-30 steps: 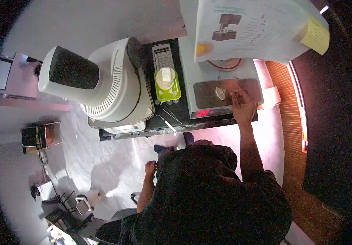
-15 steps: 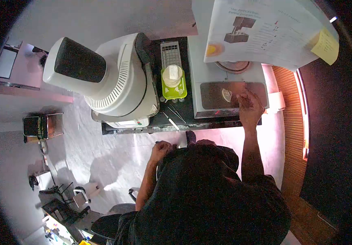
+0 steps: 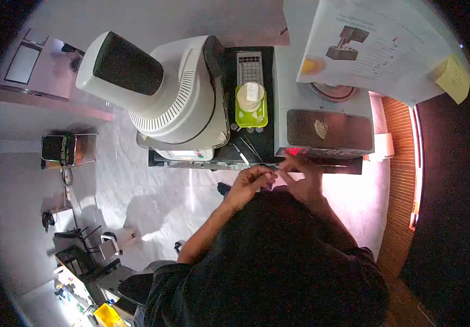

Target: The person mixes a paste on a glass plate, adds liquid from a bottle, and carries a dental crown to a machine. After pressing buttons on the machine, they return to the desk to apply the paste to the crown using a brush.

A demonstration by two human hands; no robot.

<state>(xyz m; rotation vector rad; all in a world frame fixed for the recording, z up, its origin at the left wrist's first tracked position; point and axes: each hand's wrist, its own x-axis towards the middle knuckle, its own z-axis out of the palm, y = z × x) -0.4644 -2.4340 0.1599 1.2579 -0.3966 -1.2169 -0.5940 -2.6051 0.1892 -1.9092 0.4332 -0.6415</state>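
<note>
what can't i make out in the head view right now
All in the head view:
- Left hand: its own curled fingers hide whether its grip holds anything.
- Right hand: blurred, so contact with the left is unclear.
- Red display: digits blurred, too small.
- Printed sheet: top edge cut off by frame; fine print too small.

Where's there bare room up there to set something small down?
The dark panel is bare from the pale piece to its right edge. The black bench is crowded around the green tray and tweezers.

Black top (image 3: 295,261), loose short sleeves (image 3: 164,286), forearms (image 3: 207,229) bare; dark footwear (image 3: 224,189), partly hidden.
</note>
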